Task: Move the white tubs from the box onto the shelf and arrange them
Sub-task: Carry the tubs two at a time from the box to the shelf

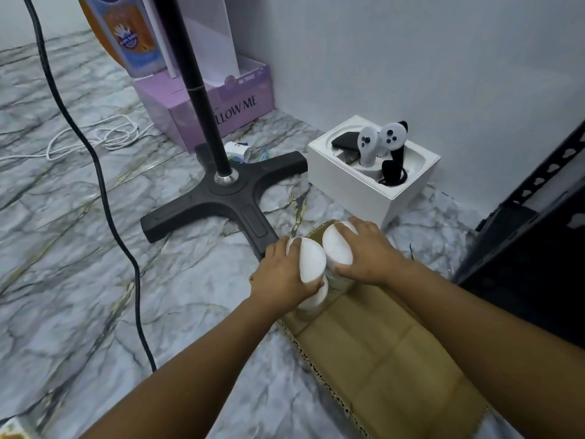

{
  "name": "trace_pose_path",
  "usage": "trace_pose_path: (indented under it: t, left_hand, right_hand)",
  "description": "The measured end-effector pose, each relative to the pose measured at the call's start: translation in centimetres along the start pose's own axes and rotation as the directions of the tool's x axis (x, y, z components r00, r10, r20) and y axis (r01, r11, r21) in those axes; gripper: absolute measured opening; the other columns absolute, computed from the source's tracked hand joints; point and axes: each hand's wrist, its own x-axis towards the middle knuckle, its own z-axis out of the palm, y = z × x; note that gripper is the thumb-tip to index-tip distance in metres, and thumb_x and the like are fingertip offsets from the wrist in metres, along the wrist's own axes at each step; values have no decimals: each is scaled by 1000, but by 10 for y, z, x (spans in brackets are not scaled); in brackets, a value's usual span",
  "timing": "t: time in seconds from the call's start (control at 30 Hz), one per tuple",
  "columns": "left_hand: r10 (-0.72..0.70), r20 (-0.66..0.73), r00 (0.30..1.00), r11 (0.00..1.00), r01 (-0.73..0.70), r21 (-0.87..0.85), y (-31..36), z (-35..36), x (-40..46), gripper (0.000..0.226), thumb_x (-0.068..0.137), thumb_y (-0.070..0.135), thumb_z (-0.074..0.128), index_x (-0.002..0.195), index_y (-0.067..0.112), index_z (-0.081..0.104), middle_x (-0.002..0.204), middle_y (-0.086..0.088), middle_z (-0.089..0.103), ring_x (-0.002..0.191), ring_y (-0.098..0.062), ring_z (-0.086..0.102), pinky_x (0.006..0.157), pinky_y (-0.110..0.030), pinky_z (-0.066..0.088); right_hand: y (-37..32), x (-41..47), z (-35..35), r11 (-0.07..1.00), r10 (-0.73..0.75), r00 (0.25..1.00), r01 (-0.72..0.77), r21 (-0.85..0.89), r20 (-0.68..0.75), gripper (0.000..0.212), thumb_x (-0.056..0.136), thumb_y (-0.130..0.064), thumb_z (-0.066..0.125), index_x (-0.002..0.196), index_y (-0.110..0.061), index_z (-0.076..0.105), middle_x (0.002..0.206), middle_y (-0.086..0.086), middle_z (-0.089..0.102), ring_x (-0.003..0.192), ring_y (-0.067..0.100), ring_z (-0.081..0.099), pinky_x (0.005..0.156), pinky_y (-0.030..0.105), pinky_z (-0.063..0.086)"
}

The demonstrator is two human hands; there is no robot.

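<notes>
A brown cardboard box [376,353] lies on the marble floor, its flap toward me. My left hand [281,274] grips one white tub [311,261] from the left side. My right hand [367,251] grips a second white tub [337,247] from the right. The two tubs touch each other above the box's far end. Another white tub [313,297] shows below my left hand, inside the box. The black metal shelf [538,248] stands at the right edge, only partly in view.
A black fan stand with a cross base [221,198] sits just left of the box, its black cable [104,198] trailing across the floor. A white box with controllers [373,172] stands behind. A purple box [202,103] and a white cord [95,137] lie further back.
</notes>
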Motion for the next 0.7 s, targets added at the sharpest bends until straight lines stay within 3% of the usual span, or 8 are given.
trace_pose_path:
  t: [0.13,0.23,0.3,0.4,0.57,0.7]
  left_hand:
    - [-15,17,1000,999,16,-41,1,1,-2,94,72,65,66,146,20,26,149,-4,29,131,-25,31,103,-37,39]
    - [-52,20,998,967,55,-248,1,-5,-8,101,71,61,71,149,24,19,155,0,18,140,-18,20,113,-40,29]
    - [-86,15,996,884,83,-461,-4,-6,-15,99,67,57,77,145,32,21,150,10,23,134,-6,23,112,-38,31]
    - [-167,83,982,750,181,-636,-17,2,-24,109,58,64,79,144,43,16,148,19,27,136,-4,27,113,-39,33]
    - [-195,175,965,654,261,-710,-27,18,-23,120,59,51,86,149,37,9,151,12,30,139,-7,28,115,-39,32]
    - [-161,185,969,649,246,-720,-31,22,-16,111,63,39,87,148,34,14,143,13,37,132,-6,35,102,-24,40]
  right_hand:
    - [5,-3,5,998,19,1000,-18,59,-10,94,79,-56,62,151,-24,12,159,8,5,143,30,9,115,43,19]
    - [10,-12,10,973,53,993,-28,231,-102,103,73,-58,68,151,-26,7,160,2,5,146,24,6,117,43,15]
    - [13,-21,16,895,137,975,-46,444,-174,107,71,-54,74,151,-24,9,159,0,11,146,20,11,118,41,17]
    - [19,-34,31,758,244,958,-90,645,-152,111,69,-49,79,151,-27,8,158,-3,13,145,15,13,116,36,19]
    - [23,-33,48,634,284,950,-84,769,-130,118,65,-38,85,150,-33,3,158,-6,13,138,3,14,107,26,18]
    - [21,-26,55,566,295,946,-60,822,-134,124,62,-32,88,150,-35,1,157,-6,15,140,5,18,112,28,22]
